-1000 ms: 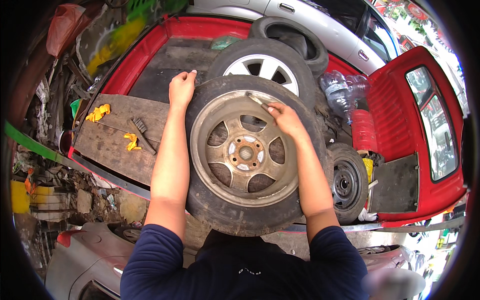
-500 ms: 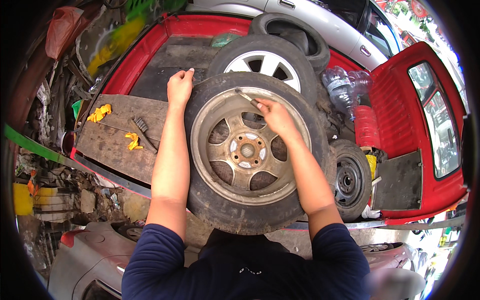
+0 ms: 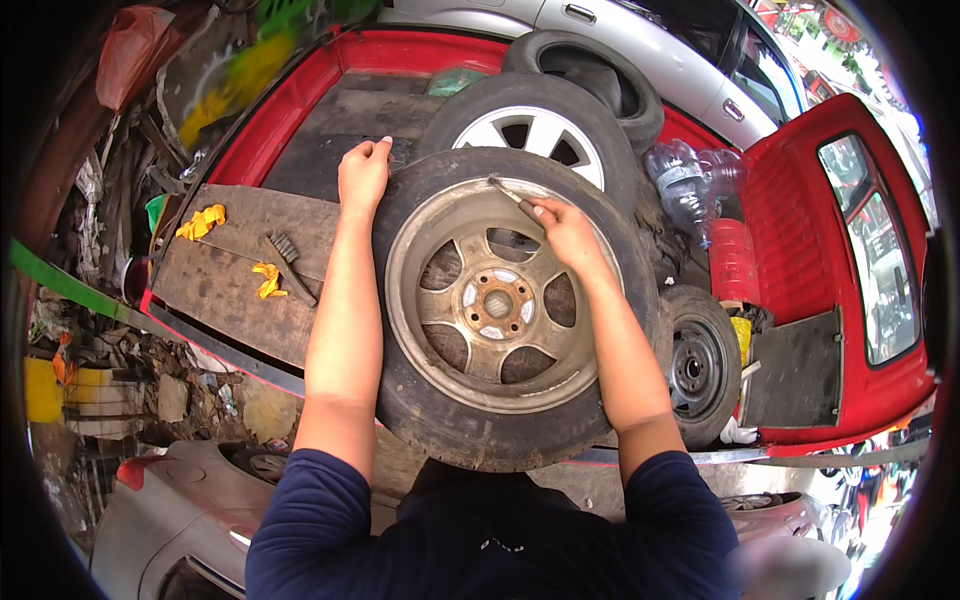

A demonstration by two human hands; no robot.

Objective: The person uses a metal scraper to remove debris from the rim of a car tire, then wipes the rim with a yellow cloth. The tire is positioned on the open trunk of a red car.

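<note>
A worn tyre (image 3: 440, 432) on a dirty alloy wheel (image 3: 470, 345) leans in front of me, its rusty hub facing up at me. My right hand (image 3: 572, 238) is closed around the handle of a small paintbrush (image 3: 520, 205). The brush's dark tip rests at the upper inner edge of the rim. Beside the tyre's upper left edge, my left hand (image 3: 362, 178) is closed in a fist; whatever its fingers hold, if anything, is hidden. A hand brush (image 3: 285, 255) with dark bristles lies on the wooden boards to the left, by a crumpled yellow cloth (image 3: 268, 281).
Behind stands another tyre with a silver wheel (image 3: 525, 125), and a loose tyre (image 3: 640, 110) beyond it. The red truck bed (image 3: 290, 110) surrounds them. At right are clear plastic bottles (image 3: 685, 180), a red container (image 3: 733, 262) and a smaller steel-wheeled tyre (image 3: 725, 380).
My right hand has shifted slightly right and down, and the brush tip has slid right along the rim's upper edge. My left hand stays closed beside the tyre.
</note>
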